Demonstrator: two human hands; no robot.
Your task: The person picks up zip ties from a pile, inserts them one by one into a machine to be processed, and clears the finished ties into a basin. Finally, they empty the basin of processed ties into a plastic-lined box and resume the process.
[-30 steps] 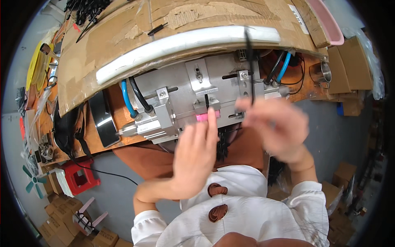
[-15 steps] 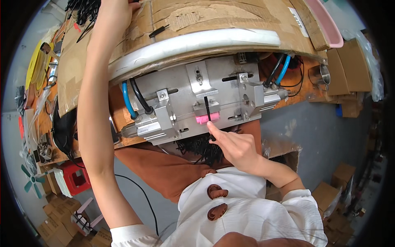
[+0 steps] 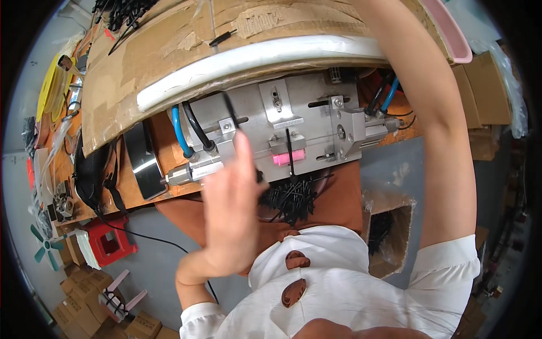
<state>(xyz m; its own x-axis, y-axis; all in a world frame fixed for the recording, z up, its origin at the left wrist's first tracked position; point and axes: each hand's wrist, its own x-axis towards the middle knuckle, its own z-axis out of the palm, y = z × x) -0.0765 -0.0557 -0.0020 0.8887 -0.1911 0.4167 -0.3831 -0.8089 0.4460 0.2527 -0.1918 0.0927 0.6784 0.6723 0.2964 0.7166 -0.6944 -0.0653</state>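
Note:
My left hand [image 3: 228,206], blurred by motion, is closed on a thin black rod [image 3: 228,107] that sticks up past the fingertips. It hovers over the left side of a metal fixture [image 3: 265,121]. Another thin black rod [image 3: 290,150] stands upright at the middle of the fixture, across a pink block [image 3: 289,157]. My right arm [image 3: 426,85] reaches up over the right end of the fixture. Its hand is beyond the upper edge of the picture. A bundle of black rods [image 3: 292,200] lies in my lap, below the fixture's front edge.
A cardboard sheet [image 3: 164,62] with a white padded edge [image 3: 254,61] covers the bench behind the fixture. One black rod [image 3: 222,38] lies on it, and a black pile [image 3: 118,12] sits at far left. A phone [image 3: 143,161], red stool [image 3: 107,240] and open carton [image 3: 400,237] are nearby.
My left arm has come back from the far left, bringing a black rod. My right hand has left the rod at the pink block and gone up out of view.

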